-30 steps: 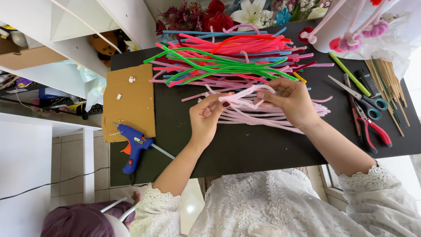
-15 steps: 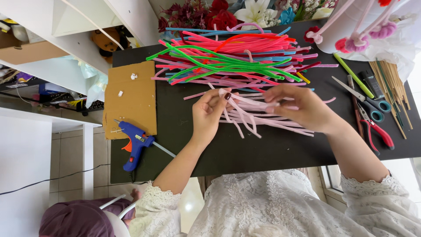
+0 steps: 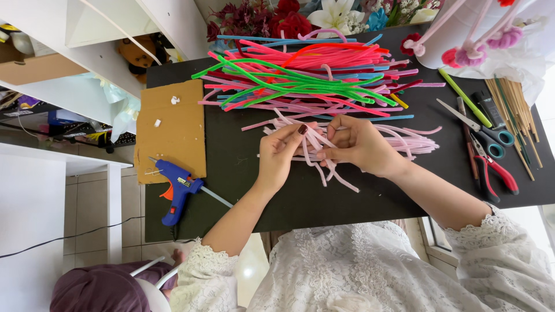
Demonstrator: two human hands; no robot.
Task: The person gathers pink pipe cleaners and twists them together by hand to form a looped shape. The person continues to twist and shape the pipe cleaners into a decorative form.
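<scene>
My left hand point(image 3: 280, 153) and my right hand point(image 3: 359, 145) meet over a black table point(image 3: 243, 190), both pinching a bunch of pale pink pipe cleaners point(image 3: 404, 140). The bunch's loose ends fan out below and to the right of my fingers. Just beyond my hands lies a big heap of coloured pipe cleaners point(image 3: 306, 75) in pink, green, blue and red.
A blue glue gun point(image 3: 176, 189) lies left of my hands beside a cardboard sheet point(image 3: 172, 130). Scissors point(image 3: 480, 128), red-handled pliers point(image 3: 494, 167), a green stick point(image 3: 462, 95) and wooden skewers point(image 3: 514, 112) lie at the right. Flowers point(image 3: 289, 17) stand at the far edge.
My hands have drawn closer together and pulled the pink bunch toward me; several strands now hang below my fingers.
</scene>
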